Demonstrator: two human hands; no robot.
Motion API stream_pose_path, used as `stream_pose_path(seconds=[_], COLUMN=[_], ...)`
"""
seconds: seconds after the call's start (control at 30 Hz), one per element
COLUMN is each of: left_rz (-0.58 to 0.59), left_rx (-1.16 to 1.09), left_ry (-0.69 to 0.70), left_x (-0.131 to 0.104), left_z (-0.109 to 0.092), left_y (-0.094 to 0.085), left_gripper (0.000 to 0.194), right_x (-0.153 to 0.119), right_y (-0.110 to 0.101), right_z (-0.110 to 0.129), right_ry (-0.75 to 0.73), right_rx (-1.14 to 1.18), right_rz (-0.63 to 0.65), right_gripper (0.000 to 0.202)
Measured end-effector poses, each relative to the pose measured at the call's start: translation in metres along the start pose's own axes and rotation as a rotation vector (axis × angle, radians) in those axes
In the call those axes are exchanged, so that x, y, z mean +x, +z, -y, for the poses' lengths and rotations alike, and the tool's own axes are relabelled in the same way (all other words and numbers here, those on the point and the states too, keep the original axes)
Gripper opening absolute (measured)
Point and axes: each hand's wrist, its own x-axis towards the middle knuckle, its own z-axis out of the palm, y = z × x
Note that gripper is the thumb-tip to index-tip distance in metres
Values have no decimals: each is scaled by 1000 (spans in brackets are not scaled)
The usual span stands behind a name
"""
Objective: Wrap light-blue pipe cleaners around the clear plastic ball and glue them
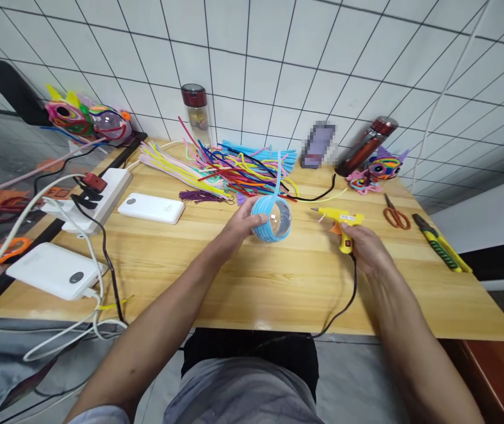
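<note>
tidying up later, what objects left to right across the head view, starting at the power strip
Power strip, farther white power bank, red-lidded bottle, blue-wrapped clear container, yellow glue gun, scissors, green-and-yellow tool

With our left hand [239,225] we hold the cylinder [270,232]; with our right hand [369,246], the glue gun [343,220], nozzle [315,209] apart from it. Pipe cleaners [243,171] lie toward the worktop's [278,288] back edge, scissors [395,218] and cutter [441,242] near its right edge.

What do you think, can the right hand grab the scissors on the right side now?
Probably not yet: the right hand is full, holding the yellow glue gun. The scissors lie close by with nothing on top, so an emptied hand could likely take them.
</note>
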Motion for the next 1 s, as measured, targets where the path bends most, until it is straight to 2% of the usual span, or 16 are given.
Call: stream_pose_path(seconds=[0.1, 0.23, 0.3, 0.33, 0.4, 0.43, 0.47, 0.57, 0.63, 0.7, 0.8, 0.87, 1.0], left_rz=[59, 90, 90, 94, 116, 127, 135, 134, 122, 109, 90, 84, 50], left_rx=[48, 87, 101, 107, 121, 129, 135, 145, 142, 130, 94, 78, 81], left_ry=[-25, -15, -8, -10, -4, 1, 1, -8, -4, 9, 24, 27, 8], left_x=[-1, -3, -5, -6, -8, -9, -10, -11, -10, -8, -4, -2, -1], left_z=[1, -1, -5, -7, -10, -12, -13, -12, -9, -4, 3, 5, 2], left_y=[-2, -2, 0, 1, 4, 6, 7, 9, 9, 8, 4, 3, 4], left_gripper=[70, 70, 70, 70, 72, 72, 72, 73, 74, 74, 73, 72, 73], right_x=[4, 3, -1, -5, -18, -26, -36, -64, -75, -79, -78, -77, -67], right_y=[3, -1, -7, -9, -7, -3, 4, 36, 60, 79, 94, 95, 72], right_z=[-13, -18, -16, -13, -3, 3, 10, 32, 41, 43, 40, 40, 53], right_ry=[-7, -11, -40, -91, -296, -415, -497, -655, -760, -819, -858, -871, -859], right_rx=[-29, -82, -163, -232, -434, -496, -505, -460, -458, -474, -490, -486, -494], right_rz=[5, 1, -73, -146, -312, -331, -268, 39, 178, 253, 278, 264, 125], right_gripper=[47, 50, 52, 53, 54, 52, 49, 42, 48, 58, 63, 61, 38])
